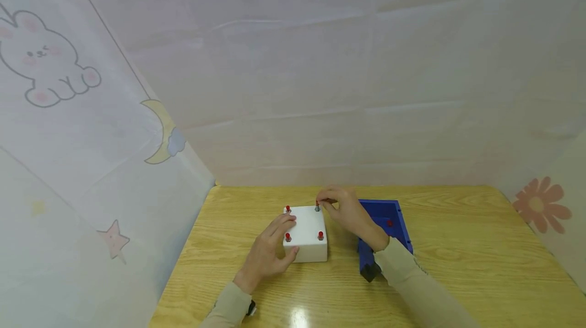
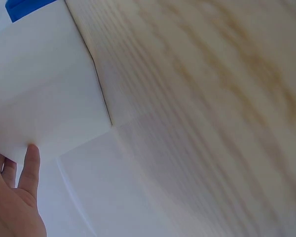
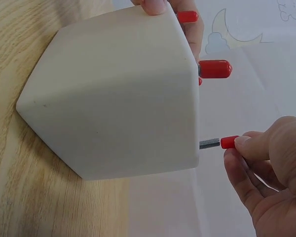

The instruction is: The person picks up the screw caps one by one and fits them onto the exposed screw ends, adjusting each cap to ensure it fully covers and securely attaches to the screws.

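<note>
A white box (image 1: 308,226) sits on the table with threaded metal studs rising from the corners of its top. Red caps cover the near-left, near-right (image 1: 321,235) and far-left (image 1: 288,208) studs. My left hand (image 1: 267,252) holds the box, its thumb on the front face and fingers over the top's left side. At the far-right corner, my right hand (image 1: 345,213) pinches a red cap (image 3: 229,142) between thumb and forefinger. In the right wrist view this cap is at the tip of the stud (image 3: 209,143), whose bare thread shows below it.
Right of the box lies a blue tray (image 1: 403,224) with a red cap (image 1: 389,223) inside, partly hidden under my right forearm. A black piece (image 1: 370,272) shows at the tray's near corner. Printed sheets hang behind and left of the wooden table (image 1: 448,257).
</note>
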Tool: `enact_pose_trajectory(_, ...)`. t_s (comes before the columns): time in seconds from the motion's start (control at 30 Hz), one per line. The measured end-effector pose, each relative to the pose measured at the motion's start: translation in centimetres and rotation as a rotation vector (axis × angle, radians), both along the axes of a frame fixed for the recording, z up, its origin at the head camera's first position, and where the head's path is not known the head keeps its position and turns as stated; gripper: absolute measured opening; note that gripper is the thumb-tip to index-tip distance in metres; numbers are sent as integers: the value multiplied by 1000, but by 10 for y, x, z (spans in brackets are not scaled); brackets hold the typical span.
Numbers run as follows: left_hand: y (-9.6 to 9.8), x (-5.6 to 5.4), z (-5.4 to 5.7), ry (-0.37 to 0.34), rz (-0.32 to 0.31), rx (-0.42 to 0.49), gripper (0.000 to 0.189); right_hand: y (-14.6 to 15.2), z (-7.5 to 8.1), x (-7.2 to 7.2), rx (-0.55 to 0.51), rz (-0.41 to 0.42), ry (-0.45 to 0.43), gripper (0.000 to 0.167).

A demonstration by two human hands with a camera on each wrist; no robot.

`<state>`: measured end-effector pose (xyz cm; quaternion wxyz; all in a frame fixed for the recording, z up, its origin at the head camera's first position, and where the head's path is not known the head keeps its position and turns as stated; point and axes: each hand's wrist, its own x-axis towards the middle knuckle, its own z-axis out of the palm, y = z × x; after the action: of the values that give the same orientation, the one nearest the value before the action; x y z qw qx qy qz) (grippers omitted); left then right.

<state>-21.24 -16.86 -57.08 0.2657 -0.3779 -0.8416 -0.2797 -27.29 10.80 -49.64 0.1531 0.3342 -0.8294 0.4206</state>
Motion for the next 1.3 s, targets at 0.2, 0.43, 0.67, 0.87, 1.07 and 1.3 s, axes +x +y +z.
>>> enact_pose_trajectory(0.2,0,0,0,-3,-4,7,54,0,-1,1,8,3,-6,21)
enact_pose_trajectory(0.43,0,-1,0,5,-4,10,55,0,-1,0,9,3,-7,21)
enact_pose_trajectory(0.67,1,1,1,-12,2,-2,55,-1,0,2,14,-4,-12,21)
enact_pose_trajectory(0.87,1,1,1,-30,6,-7,54,-2,-1,3,6,4,4,22)
enact_pose_trajectory(1.07,1,1,0,-39,7,-6,55,-3,-1,4,6,7,15,22)
enact_pose_trajectory(1.3,1,1,0,-46,10,-8,56,-3,-2,4,0,15,19,20)
